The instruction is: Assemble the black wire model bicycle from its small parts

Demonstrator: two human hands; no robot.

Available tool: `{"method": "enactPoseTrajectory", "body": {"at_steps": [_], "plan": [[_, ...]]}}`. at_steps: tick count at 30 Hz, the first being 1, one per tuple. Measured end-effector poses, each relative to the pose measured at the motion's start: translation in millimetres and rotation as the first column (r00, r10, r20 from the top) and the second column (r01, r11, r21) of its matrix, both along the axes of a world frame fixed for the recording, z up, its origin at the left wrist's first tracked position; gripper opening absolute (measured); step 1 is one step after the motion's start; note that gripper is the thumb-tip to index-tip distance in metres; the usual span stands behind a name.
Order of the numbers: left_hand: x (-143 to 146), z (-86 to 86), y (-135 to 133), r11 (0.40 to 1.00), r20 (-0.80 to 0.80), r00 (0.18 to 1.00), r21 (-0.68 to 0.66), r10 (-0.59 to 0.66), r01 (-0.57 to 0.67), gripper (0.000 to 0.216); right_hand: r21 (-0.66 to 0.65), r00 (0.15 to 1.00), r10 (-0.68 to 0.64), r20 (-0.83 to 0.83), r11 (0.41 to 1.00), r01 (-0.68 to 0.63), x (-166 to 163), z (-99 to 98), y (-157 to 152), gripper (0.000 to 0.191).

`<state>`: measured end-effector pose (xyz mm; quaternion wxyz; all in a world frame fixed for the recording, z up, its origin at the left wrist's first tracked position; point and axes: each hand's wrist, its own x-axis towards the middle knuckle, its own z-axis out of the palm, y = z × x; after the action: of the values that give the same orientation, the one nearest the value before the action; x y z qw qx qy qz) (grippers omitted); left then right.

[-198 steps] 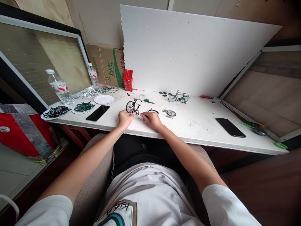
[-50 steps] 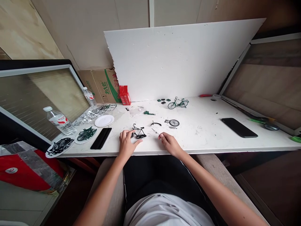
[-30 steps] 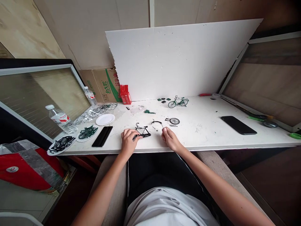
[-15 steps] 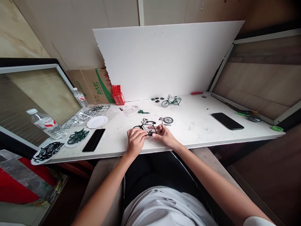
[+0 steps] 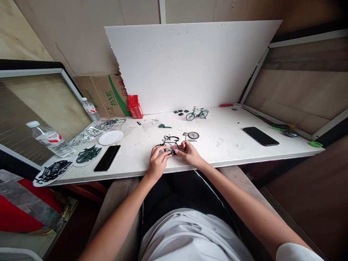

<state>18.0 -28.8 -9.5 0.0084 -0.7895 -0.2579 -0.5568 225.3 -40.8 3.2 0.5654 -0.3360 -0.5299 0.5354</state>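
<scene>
Fingers of the left hand [image 5: 157, 163] and right hand [image 5: 191, 155] are gripping a small black model bicycle [image 5: 173, 152] low, around its pedals, steadying it upright at the near side of a white bench [image 5: 231, 145]. A slim dark piece [image 5: 185, 146] is standing up at the right hand's fingers, just beside the bicycle, too small to identify. The model is looking light and stiff, probably plastic, its thin spokes and handlebars likely inviting a snap; the denser frame near the pedals is seemingly offering the safer hold. Just beyond the black bicycle, to its right, a loose wheel [image 5: 193, 135] is lying flat. Farther behind it, a green part [image 5: 165, 126] is resting, and a green model bicycle [image 5: 197, 114] is standing upright. Left of the black bicycle, a phone [image 5: 107, 158] is lying beside plates of green parts [image 5: 88, 154] and black parts [image 5: 54, 172]; well to its right, a second phone [image 5: 261, 136] is lying face-up.
</scene>
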Motion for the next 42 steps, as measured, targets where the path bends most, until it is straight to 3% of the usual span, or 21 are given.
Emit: {"method": "enactPoseTrajectory", "body": {"at_steps": [12, 21, 42], "plan": [[-1.6, -0.6, 1.8, 1.000, 0.025, 1.000, 0.010, -0.017, 0.016, 0.019, 0.103, 0.997, -0.012, 0.079, 0.995, 0.004, 3.3, -9.4, 3.6, 0.061], [-1.8, -1.3, 3.3, 0.996, 0.045, 0.996, 0.055, -0.073, 0.071, 0.024, 0.169, 0.994, 0.044, 0.096, 0.984, -0.060, 2.8, -0.4, -2.5, 0.053], [-3.2, -4.7, 3.2, 0.994, -0.002, 0.994, 0.026, -0.108, 0.108, 0.014, 0.200, 0.979, 0.003, 0.202, 0.979, -0.044, 1.7, -5.6, -1.9, 0.047]]}}
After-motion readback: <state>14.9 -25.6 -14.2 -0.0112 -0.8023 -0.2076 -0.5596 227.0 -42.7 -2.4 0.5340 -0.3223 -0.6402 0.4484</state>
